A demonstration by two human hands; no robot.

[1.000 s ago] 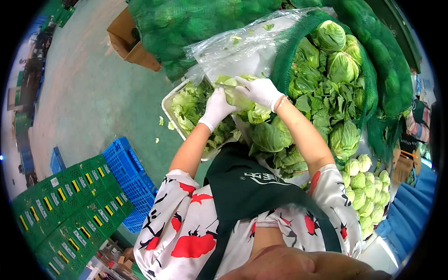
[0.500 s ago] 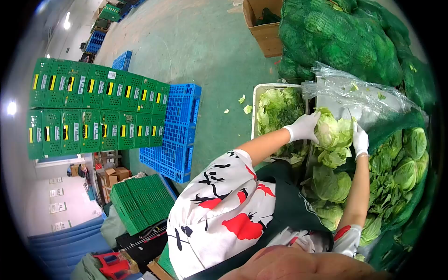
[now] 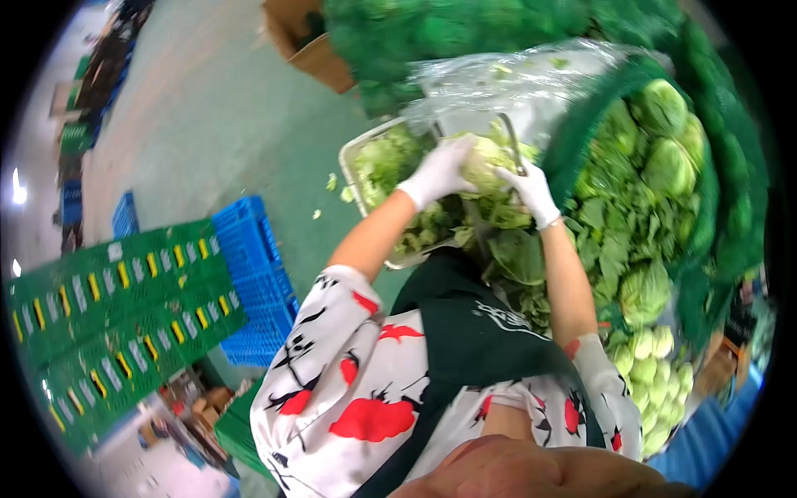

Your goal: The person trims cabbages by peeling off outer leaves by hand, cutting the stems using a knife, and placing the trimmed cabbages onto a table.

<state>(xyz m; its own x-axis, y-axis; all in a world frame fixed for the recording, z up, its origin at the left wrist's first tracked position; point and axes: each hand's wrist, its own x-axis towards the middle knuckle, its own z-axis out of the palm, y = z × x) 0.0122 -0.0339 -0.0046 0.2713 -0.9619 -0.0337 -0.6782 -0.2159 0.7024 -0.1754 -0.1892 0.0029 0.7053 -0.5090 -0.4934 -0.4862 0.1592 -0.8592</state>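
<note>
My left hand [image 3: 440, 174], in a white glove, is closed around the left side of a pale green cabbage [image 3: 484, 162]. On the cabbage's right side is my gloved right hand [image 3: 533, 192], with the fingers wrapped round a knife whose thin curved blade [image 3: 510, 137] points up and away from me. The knife's handle is hidden in the hand. Loose outer leaves hang below the cabbage. Under my left forearm stands a white crate [image 3: 353, 162] with leaves in it. More large green leaves [image 3: 516, 253] lie just below my hands.
An open green mesh sack [image 3: 573, 137] of cabbages is at the right; full mesh sacks [image 3: 465, 29] line the far side. Clear plastic film [image 3: 531, 70] lies beyond my hands. A cardboard box [image 3: 320, 58], blue pallets [image 3: 257, 282] and stacked green crates [image 3: 124, 315] stand leftward.
My view has turned, so the crates and sacks sit differently in it. Both hands stay at the cabbage. The knife blade now shows clearly above my right hand.
</note>
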